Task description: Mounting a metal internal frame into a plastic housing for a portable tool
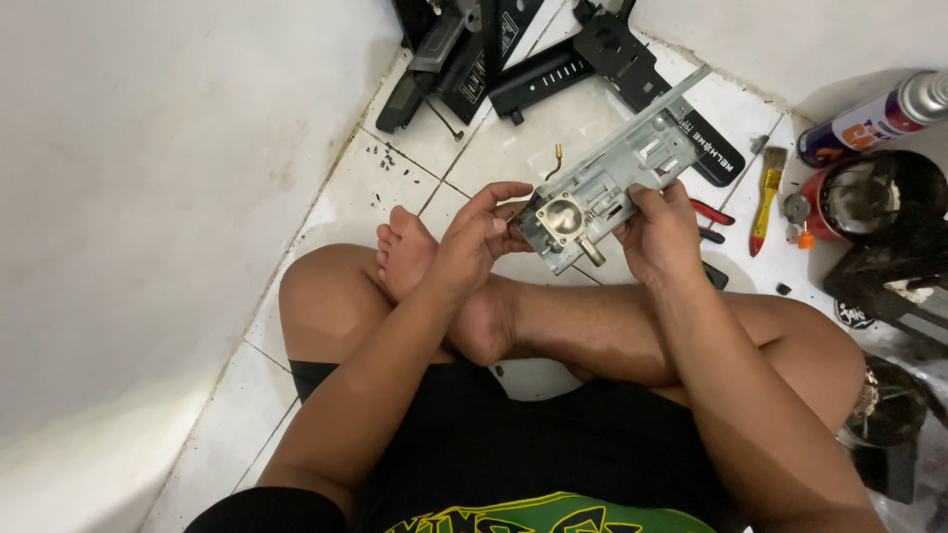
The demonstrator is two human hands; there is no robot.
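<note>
The person sits cross-legged on the white tiled floor [326, 212]. Above the legs, the left hand [476, 240] and right hand [660, 232] close their fingers on a flat grey metal lock body [602, 183]. Its long axis runs diagonally, pointing up-right. Farther away lie a brush [765, 197] and a spray can [874, 118].

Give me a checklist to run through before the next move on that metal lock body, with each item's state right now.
1. Both hands on the metal lock body: ok, left hand at the near end, right hand at the middle.
2. Lock body held off the tiled floor: ok.
3. Open face with the round brass part turned up: ok.
4. Small bent brass piece out of the way: ok, lying on the floor beyond the lock.
5. Brush and spray can nearby: ok, at the right.
6. Inner parts seated: cannot tell.
</note>
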